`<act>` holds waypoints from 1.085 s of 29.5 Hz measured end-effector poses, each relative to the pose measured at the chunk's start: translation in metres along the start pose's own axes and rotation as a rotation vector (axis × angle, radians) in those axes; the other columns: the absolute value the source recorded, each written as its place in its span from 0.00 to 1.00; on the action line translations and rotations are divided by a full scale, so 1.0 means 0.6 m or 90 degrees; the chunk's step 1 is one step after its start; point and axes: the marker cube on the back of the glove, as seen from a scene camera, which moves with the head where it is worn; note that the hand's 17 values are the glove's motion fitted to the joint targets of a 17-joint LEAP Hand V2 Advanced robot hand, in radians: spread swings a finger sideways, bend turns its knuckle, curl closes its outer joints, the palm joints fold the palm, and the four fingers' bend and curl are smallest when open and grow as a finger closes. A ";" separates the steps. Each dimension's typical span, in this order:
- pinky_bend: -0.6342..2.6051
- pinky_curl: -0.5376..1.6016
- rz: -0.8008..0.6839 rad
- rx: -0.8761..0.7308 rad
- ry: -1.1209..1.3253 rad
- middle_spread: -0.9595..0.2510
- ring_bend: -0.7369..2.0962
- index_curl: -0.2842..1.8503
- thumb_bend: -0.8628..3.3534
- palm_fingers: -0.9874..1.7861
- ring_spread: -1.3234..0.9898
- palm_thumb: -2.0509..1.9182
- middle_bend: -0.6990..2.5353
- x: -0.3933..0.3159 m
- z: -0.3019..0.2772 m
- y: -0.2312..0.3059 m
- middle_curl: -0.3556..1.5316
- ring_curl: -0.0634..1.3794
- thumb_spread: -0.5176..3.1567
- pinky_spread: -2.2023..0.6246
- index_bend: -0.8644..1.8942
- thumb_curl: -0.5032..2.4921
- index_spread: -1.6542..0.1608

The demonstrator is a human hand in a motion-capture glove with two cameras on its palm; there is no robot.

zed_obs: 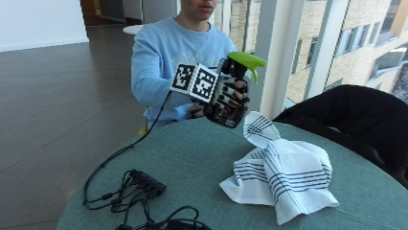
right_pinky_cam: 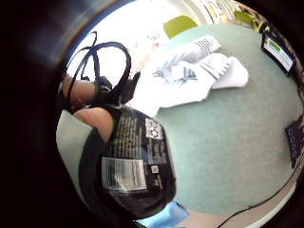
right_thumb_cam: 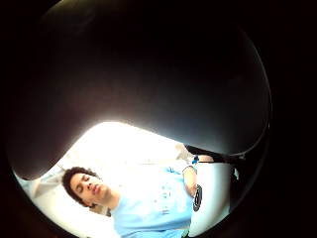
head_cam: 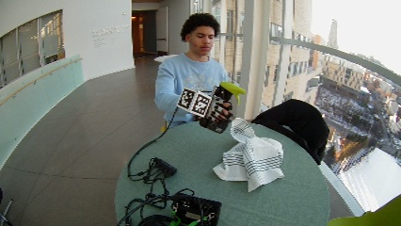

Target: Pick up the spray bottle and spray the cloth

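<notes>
Glazed corridor with tall windows and a dark floor; a round green bench (zed_obs: 191, 163) carries the work, and a person in a pale blue top sits behind it. Largest item on the bench is the white cloth (zed_obs: 284, 179) with dark stripes, bunched in a heap, one corner standing up just below and beside the hand. A dark garment (zed_obs: 347, 117) is draped over a chair beyond the cloth, off the bench. The gloved right hand (zed_obs: 228, 98) is raised above the bench's far edge, fingers curled round the black body of the spray bottle (zed_obs: 232, 91), which is lifted clear of the surface; its green trigger head (zed_obs: 247, 60) sits above the hand and points out toward the window side. The little-finger palm view shows the bottle's label close against the palm, cloth lying on the bench past it. Judgement: pick-up is done, spraying not yet begun. Next move likely calls for tipping the nozzle down toward the cloth and getting a finger onto the trigger. Nothing stands between bottle and cloth. A small black box (zed_obs: 146, 182) and cables (zed_obs: 127, 201) lie well apart from the hand, on the near side of the bench.
</notes>
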 end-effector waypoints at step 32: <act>0.28 0.43 -0.166 0.028 -0.118 0.71 0.41 0.31 0.20 0.75 0.55 0.77 0.28 -0.033 0.400 -0.060 0.43 0.30 0.32 0.80 0.36 0.40 0.77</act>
